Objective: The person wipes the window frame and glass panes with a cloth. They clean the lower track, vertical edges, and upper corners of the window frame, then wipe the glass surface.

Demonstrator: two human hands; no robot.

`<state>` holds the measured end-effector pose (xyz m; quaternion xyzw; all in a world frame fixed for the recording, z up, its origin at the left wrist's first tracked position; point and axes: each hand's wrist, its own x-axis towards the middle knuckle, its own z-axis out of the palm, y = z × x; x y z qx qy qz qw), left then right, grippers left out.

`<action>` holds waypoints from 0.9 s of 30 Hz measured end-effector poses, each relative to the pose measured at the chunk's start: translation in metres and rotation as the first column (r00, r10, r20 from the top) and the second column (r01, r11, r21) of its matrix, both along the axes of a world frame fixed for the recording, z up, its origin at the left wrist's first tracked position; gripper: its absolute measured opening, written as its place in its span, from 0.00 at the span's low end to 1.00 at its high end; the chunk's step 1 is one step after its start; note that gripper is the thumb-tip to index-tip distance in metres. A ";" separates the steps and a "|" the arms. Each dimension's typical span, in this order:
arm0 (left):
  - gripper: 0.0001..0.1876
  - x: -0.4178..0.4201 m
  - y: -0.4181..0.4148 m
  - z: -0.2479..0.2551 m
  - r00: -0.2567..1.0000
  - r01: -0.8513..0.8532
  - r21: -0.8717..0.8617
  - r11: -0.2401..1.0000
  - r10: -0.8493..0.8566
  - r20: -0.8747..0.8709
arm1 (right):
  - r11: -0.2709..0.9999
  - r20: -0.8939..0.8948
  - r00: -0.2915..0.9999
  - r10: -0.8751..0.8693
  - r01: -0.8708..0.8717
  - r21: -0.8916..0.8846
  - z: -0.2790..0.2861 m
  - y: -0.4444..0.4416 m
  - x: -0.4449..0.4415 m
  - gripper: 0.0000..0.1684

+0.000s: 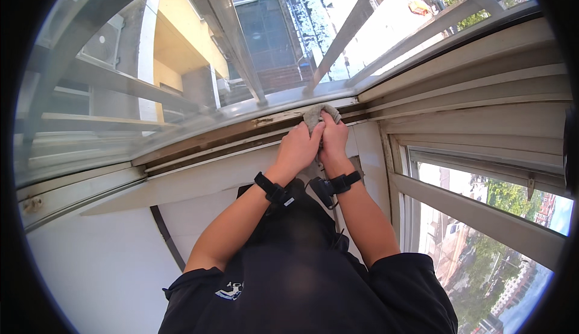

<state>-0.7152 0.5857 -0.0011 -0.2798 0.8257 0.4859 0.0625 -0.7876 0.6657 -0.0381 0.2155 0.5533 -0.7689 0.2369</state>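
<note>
A damp-looking grey cloth (316,116) is bunched over the sliding-window track (235,140), close to the corner of the frame. My right hand (334,136) grips it, with the thumb and fingers pressed into the folds. My left hand (301,146) holds the cloth's lower left side, right against the other hand. Dirt and dark stains line the grooves of the track, and a worn, peeling patch (267,120) shows on the rail left of the cloth. Parts of the fingers are hidden in the cloth.
Metal security bars (233,40) stand outside the opening. To the right rises a ribbed window frame (466,85), with a second window (488,252) below it. The white wall (99,252) lies under the sill. Black straps (271,188) circle both wrists.
</note>
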 end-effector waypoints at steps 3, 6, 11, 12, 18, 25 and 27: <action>0.33 0.007 -0.006 0.001 1.000 0.013 0.006 1.000 -0.012 -0.024 | 1.000 0.024 1.000 -0.001 0.001 0.017 0.008 -0.002 0.003 0.12; 0.33 0.035 -0.035 -0.001 0.999 -0.027 -0.066 0.997 0.029 0.028 | 1.000 0.006 1.000 -0.002 0.002 0.002 0.009 -0.034 0.028 0.12; 0.31 0.036 -0.035 0.001 0.999 -0.033 -0.102 0.994 0.035 0.018 | 1.000 0.022 1.000 0.017 -0.018 0.012 0.003 -0.041 0.035 0.14; 0.31 0.027 -0.030 -0.002 1.000 -0.010 -0.038 0.999 0.010 -0.001 | 0.997 0.030 0.999 0.027 -0.029 0.071 0.009 -0.031 0.025 0.15; 0.32 0.021 -0.021 -0.002 0.999 -0.001 -0.052 0.999 -0.002 -0.053 | 0.999 0.001 1.000 0.011 -0.011 0.040 0.007 -0.022 0.018 0.11; 0.32 0.034 -0.042 0.010 0.999 0.042 -0.141 0.989 -0.041 0.007 | 0.999 0.063 0.998 0.010 -0.012 0.044 0.012 -0.045 0.034 0.12; 0.32 0.011 -0.024 -0.002 0.997 0.077 -0.110 0.991 -0.080 -0.022 | 1.000 0.056 0.998 -0.020 0.020 0.004 0.007 -0.022 0.010 0.12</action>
